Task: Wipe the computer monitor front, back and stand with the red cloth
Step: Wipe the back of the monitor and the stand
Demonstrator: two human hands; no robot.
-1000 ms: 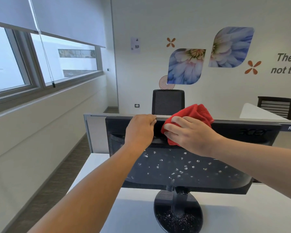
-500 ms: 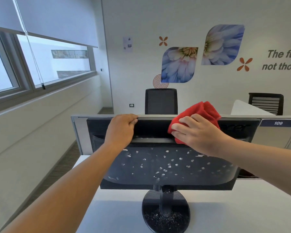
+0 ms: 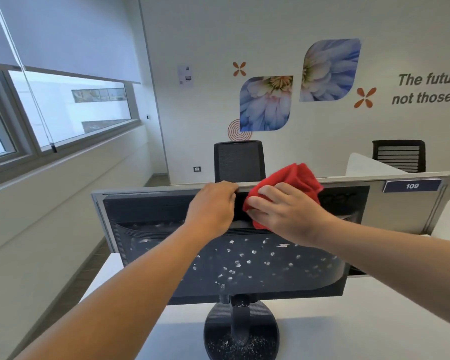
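Clasping red cloth (image 3: 289,178) in right hand (image 3: 289,214) against monitor (image 3: 244,268)'s upper back, beside left hand (image 3: 211,206) gripping its top edge, speckled width just below.

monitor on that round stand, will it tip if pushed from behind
The black flat monitor probably wobbles: it stands on one narrow neck over a round black base. The left hand grips its top edge, likely steadying it against the push of the right hand with the crumpled red cloth.
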